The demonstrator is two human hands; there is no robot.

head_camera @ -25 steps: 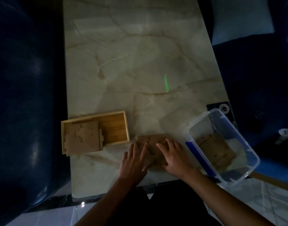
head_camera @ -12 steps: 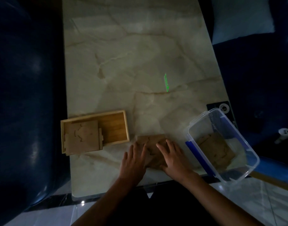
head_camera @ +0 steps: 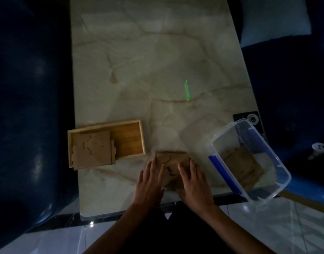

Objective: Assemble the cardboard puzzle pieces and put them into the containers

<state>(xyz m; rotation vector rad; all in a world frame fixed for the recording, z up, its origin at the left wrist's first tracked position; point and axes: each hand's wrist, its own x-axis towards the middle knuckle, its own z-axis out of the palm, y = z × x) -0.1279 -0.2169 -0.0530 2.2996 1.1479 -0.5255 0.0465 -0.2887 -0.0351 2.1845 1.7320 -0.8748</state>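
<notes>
Hands (head_camera: 173, 182) flat on puzzle (head_camera: 173, 162), apparently near table edge (head_camera: 121, 213)

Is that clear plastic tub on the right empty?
Not empty. The lidless clear plastic tub holds brown cardboard puzzle pieces lying flat on its bottom.

A pale, marble-veined counter (head_camera: 157, 61) carried everything. A wooden tray (head_camera: 132, 125) lay flat on its left side, slightly past the left edge. Near the front edge lay a cardboard puzzle (head_camera: 173, 160), flat on the surface. At the front right corner sat a clear plastic container (head_camera: 278, 167), hanging partly over the edge. A black card (head_camera: 243, 117) lay by the right edge, and a green light streak (head_camera: 187, 89) marked the middle.
</notes>
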